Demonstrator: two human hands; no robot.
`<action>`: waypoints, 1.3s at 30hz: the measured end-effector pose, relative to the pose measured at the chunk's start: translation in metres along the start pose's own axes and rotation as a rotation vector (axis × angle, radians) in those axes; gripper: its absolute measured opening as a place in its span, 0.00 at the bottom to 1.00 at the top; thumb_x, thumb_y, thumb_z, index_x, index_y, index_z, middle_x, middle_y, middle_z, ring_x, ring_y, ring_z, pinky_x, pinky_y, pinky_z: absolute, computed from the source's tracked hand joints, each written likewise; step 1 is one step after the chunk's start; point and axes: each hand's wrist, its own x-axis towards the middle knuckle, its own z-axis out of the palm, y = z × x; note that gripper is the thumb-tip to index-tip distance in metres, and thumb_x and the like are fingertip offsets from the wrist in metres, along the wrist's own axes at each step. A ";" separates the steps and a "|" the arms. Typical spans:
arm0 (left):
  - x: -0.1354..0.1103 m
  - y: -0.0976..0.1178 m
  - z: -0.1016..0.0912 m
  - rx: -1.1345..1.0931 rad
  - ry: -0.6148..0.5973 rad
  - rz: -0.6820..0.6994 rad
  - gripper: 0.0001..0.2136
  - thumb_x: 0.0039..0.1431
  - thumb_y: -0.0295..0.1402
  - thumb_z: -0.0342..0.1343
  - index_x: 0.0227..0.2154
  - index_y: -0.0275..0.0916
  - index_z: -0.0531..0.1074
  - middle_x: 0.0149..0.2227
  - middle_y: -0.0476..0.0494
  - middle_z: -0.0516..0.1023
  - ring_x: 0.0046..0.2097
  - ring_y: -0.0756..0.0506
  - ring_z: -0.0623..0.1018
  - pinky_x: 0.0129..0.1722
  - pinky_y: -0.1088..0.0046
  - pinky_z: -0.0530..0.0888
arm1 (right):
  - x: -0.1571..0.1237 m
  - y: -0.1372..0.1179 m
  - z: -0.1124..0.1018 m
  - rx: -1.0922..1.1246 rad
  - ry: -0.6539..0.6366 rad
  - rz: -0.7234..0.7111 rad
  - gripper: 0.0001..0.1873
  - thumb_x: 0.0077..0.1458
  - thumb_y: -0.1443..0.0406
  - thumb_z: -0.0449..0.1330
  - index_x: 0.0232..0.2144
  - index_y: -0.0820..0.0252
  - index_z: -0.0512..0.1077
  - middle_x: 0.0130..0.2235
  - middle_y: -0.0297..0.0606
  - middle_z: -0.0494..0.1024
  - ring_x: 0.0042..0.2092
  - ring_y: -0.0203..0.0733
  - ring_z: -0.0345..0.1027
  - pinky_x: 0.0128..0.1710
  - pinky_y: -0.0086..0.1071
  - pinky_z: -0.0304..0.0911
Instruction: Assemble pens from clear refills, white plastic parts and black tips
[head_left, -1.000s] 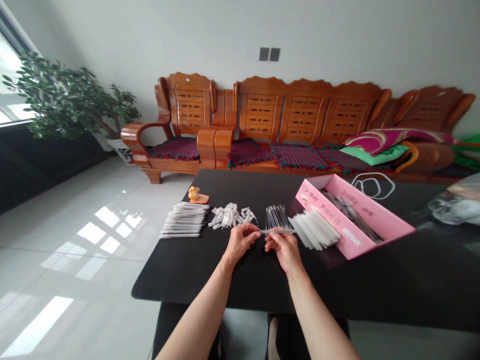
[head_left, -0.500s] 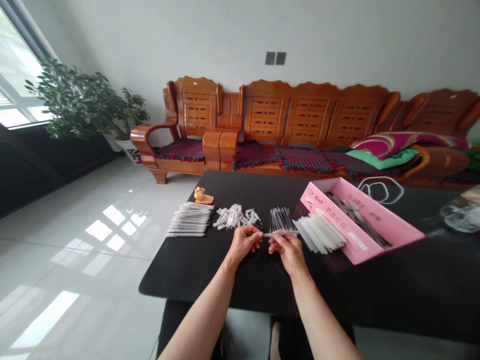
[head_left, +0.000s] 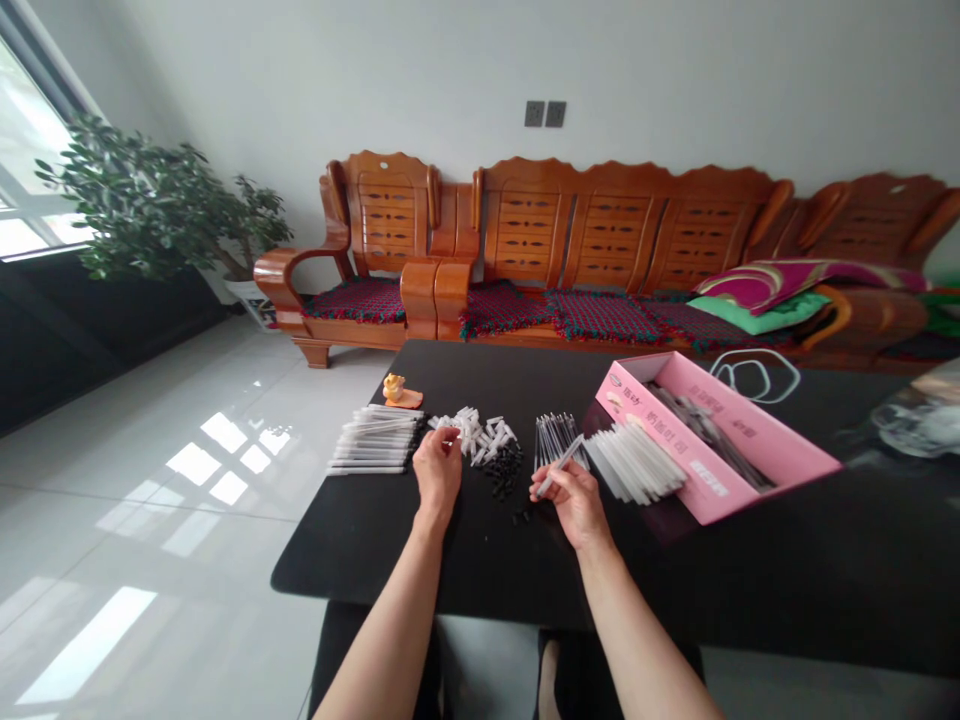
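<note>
1. One slim white pen tube [head_left: 561,464] is gripped by the fingers of the right hand [head_left: 574,497]. Its long axis is slanted, with the free end pointing toward 1 o'clock. It is held just above the table [head_left: 390,540], just in front of a bundle of refills [head_left: 553,436].
2. The left hand [head_left: 439,468] is stretched toward 12 o'clock, its fingers curled at the near edge of a heap of white caps [head_left: 476,432]. Whether a cap is pinched cannot be told.
3. One pink box [head_left: 780,455], one orange figurine [head_left: 397,390] and one white cord loop [head_left: 754,372] are counted. The stacked pieces are too many to be counted.
4. From the hands, a stack of white pens [head_left: 371,442] is seen at 10 o'clock. A scatter of small black parts [head_left: 504,466] lies at 12 o'clock, between the hands. A row of white tubes [head_left: 634,462] is leaned against the box at 2 o'clock.
5. The table is black and matte and is set on a glossy pale tiled floor [head_left: 150,480]. A wooden sofa [head_left: 630,230] and an armchair [head_left: 375,240] with red woven cushions are placed at 12 o'clock. One potted plant [head_left: 150,205] stands at 10 o'clock, and two sockets [head_left: 544,113] are fixed on the wall.
</note>
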 end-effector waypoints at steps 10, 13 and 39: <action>0.003 -0.025 -0.027 0.517 -0.197 0.041 0.05 0.58 0.31 0.54 0.35 0.42 0.75 0.38 0.43 0.76 0.38 0.43 0.76 0.33 0.72 0.63 | 0.000 0.002 0.001 -0.009 -0.018 0.017 0.05 0.48 0.66 0.66 0.27 0.61 0.74 0.28 0.37 0.80 0.26 0.42 0.76 0.27 0.34 0.72; -0.003 -0.025 -0.026 0.511 -0.203 0.062 0.05 0.59 0.31 0.54 0.36 0.41 0.74 0.38 0.43 0.76 0.40 0.43 0.75 0.33 0.72 0.64 | -0.001 0.001 0.002 -0.014 -0.027 0.021 0.05 0.49 0.65 0.65 0.27 0.61 0.74 0.28 0.36 0.80 0.25 0.41 0.74 0.25 0.34 0.72; -0.004 -0.002 0.024 -1.124 -0.326 -0.259 0.13 0.53 0.41 0.63 0.33 0.34 0.75 0.21 0.52 0.69 0.22 0.56 0.65 0.21 0.82 0.60 | -0.004 0.005 0.004 -0.252 -0.098 0.114 0.14 0.49 0.60 0.64 0.35 0.65 0.79 0.15 0.21 0.52 0.16 0.24 0.39 0.13 0.22 0.38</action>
